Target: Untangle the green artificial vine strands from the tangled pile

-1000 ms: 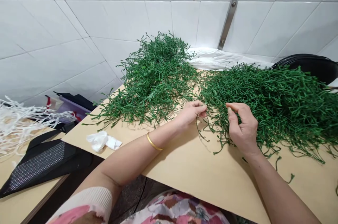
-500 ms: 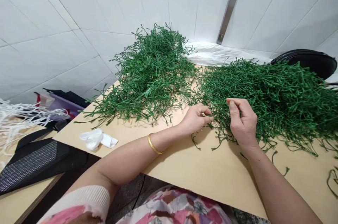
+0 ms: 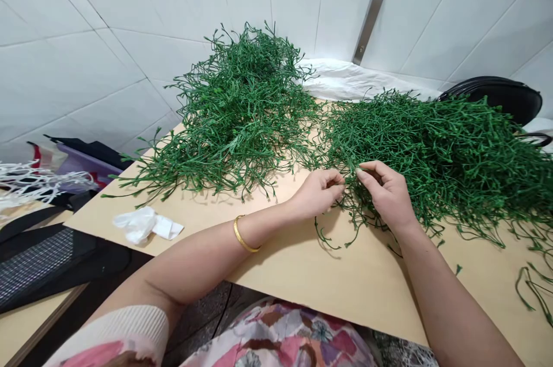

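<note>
Two heaps of thin green stems lie on the pale wooden table [image 3: 345, 286]. One is the left heap [image 3: 242, 113], the other the right heap [image 3: 449, 154]. My left hand [image 3: 322, 191] is at the front edge between them, thumb and fingertips pressed together on a green stem. Just to its right, my right hand [image 3: 386, 191] pinches with thumb and forefinger at the right heap's left side; what it grips is too small to make out. A few loose stems [image 3: 324, 235] hang below my left hand.
Crumpled white tissue [image 3: 144, 224] lies near the table's left edge. Behind the heaps are white plastic [image 3: 345, 82] and a black bag [image 3: 496, 96]. A metal bracket [image 3: 371, 15] is on the tiled wall. White netting [image 3: 38, 180] is at the left.
My right hand has moved left, closer to my left hand, whose fingertips have closed. The view has shifted slightly.
</note>
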{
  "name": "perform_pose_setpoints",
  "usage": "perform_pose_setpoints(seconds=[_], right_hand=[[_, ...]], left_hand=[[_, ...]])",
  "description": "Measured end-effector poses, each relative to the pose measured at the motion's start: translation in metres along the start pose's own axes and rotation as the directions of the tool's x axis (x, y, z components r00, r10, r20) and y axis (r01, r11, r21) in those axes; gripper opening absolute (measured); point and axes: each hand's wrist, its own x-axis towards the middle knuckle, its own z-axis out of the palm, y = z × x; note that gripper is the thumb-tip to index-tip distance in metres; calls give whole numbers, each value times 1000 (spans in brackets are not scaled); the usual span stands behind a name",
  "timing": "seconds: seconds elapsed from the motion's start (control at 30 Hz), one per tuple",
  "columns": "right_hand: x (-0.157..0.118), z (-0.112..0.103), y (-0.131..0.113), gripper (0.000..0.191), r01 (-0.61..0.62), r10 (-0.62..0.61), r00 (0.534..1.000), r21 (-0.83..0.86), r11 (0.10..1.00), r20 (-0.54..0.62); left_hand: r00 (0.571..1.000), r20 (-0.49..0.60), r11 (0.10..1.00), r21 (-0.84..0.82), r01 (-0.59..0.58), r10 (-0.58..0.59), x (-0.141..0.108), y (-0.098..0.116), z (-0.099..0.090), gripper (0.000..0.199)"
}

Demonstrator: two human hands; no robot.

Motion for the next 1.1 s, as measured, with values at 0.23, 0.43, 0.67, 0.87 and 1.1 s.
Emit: perform_pose_setpoints(seconds=[0.23, 0.43, 0.67, 0.87, 1.1], right_hand=[[0, -4, -9, 17, 32, -31, 999, 22, 999, -36], [-3, -3, -10, 18, 199, -191, 972, -45, 979, 138], [-6, 5, -8, 34, 344, -325, 935, -144, 928, 144], [-12, 15, 3, 67, 526, -571, 820, -447, 724, 41], [-9, 7, -7, 34, 480, -600, 782, -454, 751, -166]], left_hand=[[999, 50, 991, -135, -10, 17, 4, 6, -10, 14], [990, 135, 918, -388, 83, -33, 9, 0, -15, 5], [990, 53, 840, -525, 136, -127, 13, 3, -19, 20], [992, -113, 869, -495, -12, -51, 17, 16, -41, 21], [979, -183, 938, -318, -141, 85, 18, 15, -48, 17]])
